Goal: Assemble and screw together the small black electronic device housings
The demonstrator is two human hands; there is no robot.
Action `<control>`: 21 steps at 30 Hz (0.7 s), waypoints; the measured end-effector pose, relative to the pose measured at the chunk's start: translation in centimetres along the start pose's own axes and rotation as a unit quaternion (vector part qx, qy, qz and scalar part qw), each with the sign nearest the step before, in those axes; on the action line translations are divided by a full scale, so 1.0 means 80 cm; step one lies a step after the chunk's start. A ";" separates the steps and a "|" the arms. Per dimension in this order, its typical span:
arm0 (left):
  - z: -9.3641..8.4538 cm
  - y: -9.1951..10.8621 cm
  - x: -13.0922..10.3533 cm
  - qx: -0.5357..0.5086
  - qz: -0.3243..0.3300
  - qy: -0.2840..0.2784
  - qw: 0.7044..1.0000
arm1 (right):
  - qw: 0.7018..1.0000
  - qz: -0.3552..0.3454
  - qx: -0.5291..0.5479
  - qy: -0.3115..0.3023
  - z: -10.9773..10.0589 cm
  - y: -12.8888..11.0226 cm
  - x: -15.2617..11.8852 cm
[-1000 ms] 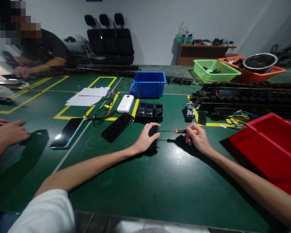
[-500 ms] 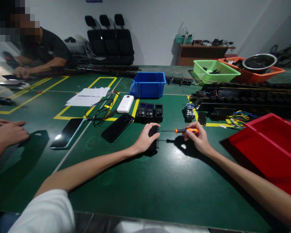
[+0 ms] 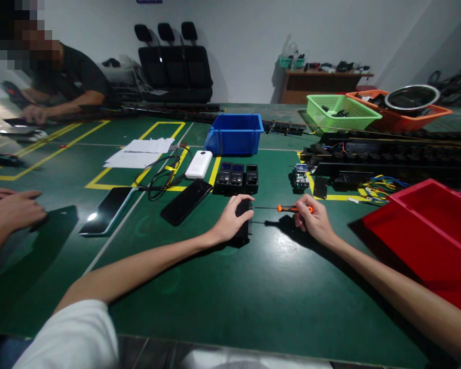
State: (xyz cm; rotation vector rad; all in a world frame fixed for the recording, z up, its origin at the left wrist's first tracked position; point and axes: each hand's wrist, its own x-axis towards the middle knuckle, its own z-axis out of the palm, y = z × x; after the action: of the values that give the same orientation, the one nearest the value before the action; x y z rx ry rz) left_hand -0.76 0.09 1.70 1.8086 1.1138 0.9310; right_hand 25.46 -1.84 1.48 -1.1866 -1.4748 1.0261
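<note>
Above the green table [image 3: 215, 302], an orange-and-black screwdriver [image 3: 285, 208] is held nearly level by the right hand [image 3: 311, 216], its long axis laid crosswise and its shaft pointed left at a black box [image 3: 242, 234], which is gripped by the left hand [image 3: 230, 218].

I see a black phone [image 3: 186, 203] left of the left fingers [image 3: 245, 198], a blue bin [image 3: 236, 141] well beyond them. A red bin [image 3: 415, 241] sits right of the right fingers [image 3: 302, 204].
</note>
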 end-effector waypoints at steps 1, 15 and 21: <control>0.000 0.000 0.000 0.000 0.000 0.000 1.000 | 1.000 0.004 0.001 0.000 0.000 0.001 0.001; 0.000 0.003 0.000 -0.001 -0.005 0.002 1.000 | 0.997 -0.075 0.011 0.002 -0.006 0.009 0.000; 0.001 0.002 0.000 0.002 0.000 0.003 1.000 | 0.996 -0.082 0.019 -0.004 -0.004 0.004 -0.001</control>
State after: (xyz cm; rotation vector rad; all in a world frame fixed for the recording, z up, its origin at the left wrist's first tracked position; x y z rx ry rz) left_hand -0.68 0.04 1.81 1.8103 1.1207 0.9343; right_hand 25.82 -1.81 1.19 -1.0162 -1.5262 0.9438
